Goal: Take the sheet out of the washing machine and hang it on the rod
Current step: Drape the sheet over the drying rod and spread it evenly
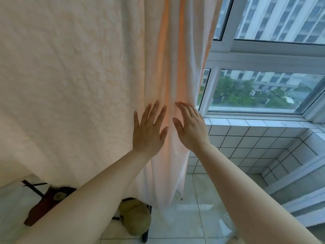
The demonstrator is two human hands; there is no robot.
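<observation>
Sheet (70, 76) hanging lengthwise downward, folds vertical, both flat hands (170, 127) against it.

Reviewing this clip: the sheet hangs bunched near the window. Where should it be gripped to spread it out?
Probably the free right-hand edge of the sheet, pinched from the window side. The folds gather there into vertical pleats, and that edge hangs unobstructed. Both the left hand and right hand lie flat, gripping nothing.
</observation>
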